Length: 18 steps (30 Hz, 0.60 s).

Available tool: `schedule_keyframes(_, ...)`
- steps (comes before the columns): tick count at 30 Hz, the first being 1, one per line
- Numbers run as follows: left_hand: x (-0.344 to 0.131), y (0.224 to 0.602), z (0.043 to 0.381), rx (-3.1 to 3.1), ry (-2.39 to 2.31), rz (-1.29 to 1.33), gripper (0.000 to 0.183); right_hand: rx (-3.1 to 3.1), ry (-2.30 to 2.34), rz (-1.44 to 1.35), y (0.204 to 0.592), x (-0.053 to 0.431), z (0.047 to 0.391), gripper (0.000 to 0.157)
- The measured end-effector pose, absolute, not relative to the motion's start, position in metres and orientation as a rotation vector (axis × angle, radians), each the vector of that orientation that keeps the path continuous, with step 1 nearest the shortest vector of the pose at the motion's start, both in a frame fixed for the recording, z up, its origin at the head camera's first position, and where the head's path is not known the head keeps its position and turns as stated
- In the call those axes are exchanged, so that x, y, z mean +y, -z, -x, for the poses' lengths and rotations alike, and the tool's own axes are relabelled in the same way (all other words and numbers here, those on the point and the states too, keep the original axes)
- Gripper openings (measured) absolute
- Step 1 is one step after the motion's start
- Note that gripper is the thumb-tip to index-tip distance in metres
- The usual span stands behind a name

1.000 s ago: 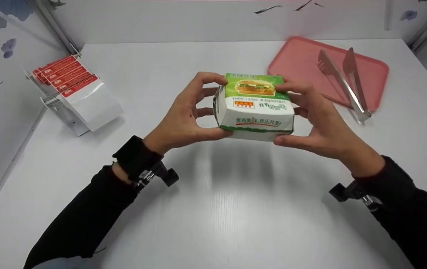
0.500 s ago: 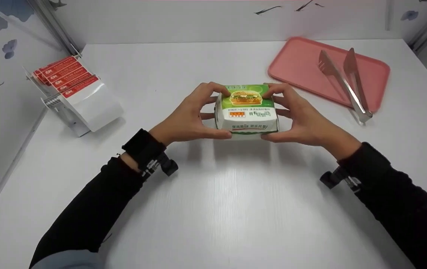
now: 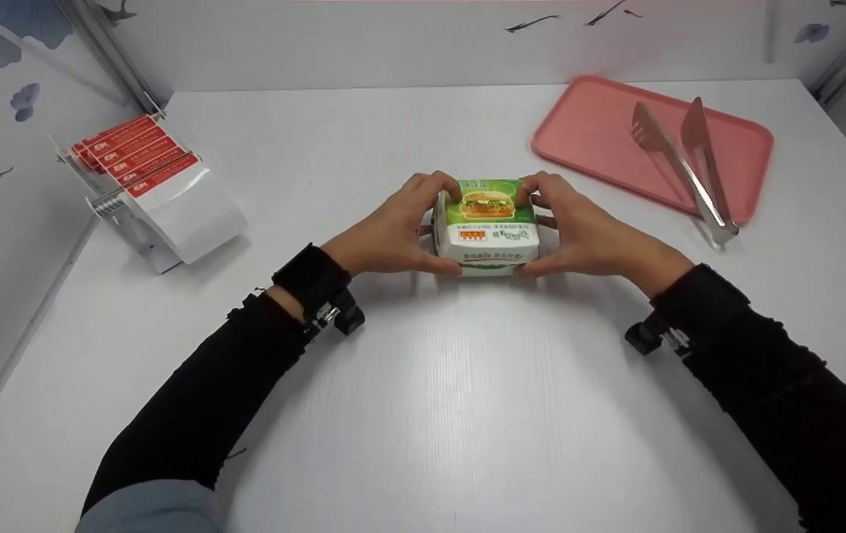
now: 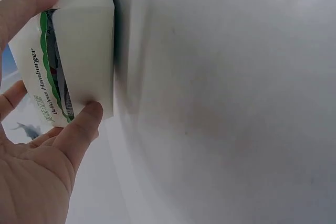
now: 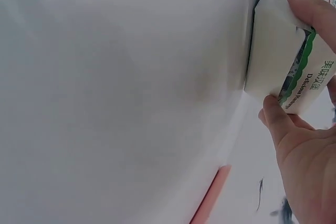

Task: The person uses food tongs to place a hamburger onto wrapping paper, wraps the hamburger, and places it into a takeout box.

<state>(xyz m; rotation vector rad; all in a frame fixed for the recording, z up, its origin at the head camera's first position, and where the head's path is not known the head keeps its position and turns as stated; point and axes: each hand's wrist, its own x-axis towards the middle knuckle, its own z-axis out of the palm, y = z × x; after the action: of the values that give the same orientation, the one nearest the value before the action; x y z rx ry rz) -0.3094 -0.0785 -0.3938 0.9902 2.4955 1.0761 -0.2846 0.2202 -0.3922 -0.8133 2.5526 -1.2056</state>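
Observation:
A green and white hamburger box (image 3: 495, 233) with a burger picture on its lid sits in the middle of the head view, close against the white table. My left hand (image 3: 402, 231) grips its left end, thumb along the front and a fingertip at the top edge. At the other end my right hand (image 3: 584, 231) holds it the same way. Both wrist views show the lid's green scalloped edge over the white base, with a dark gap between them. Fingers of the left hand (image 4: 79, 129) press the box's pale side wall. What is inside the box is hidden.
At the back right a pink tray (image 3: 600, 133) carries metal tongs (image 3: 689, 178), whose joined end hangs over the tray's front edge. A wire rack (image 3: 126, 222) with red and white paper sleeves (image 3: 186, 200) stands at the left. White panels (image 3: 393, 44) border the table.
Both hands have lowered the hamburger box toward the table, and its shadow has drawn in close. The right hand has moved left along with it. Tray, tongs and rack are unmoved.

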Motion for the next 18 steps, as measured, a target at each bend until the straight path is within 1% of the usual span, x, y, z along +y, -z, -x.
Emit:
schedule_keyframes(5,-0.078,0.395,0.312,2.521,-1.011,-0.994,0.089,2.578,1.154,0.801,0.393,0.220,0.288,0.086)
schedule_keyframes(10,-0.082,0.391,0.312,2.535,-0.976,-0.961,0.099,2.621,1.076,0.772,0.388,0.226,0.288,0.090)
schedule_keyframes(12,-0.087,0.387,0.314,2.577,-0.961,-0.931,0.102,2.667,1.037,0.745,0.382,0.232,0.287,0.088)
schedule_keyframes(15,-0.097,0.379,0.322,2.681,-0.923,-0.874,0.097,2.771,0.957,0.697,0.371,0.244,0.289,0.080)
schedule_keyframes(18,-0.109,0.375,0.337,2.826,-0.853,-0.787,0.086,2.886,0.858,0.634,0.361,0.262,0.293,0.074)
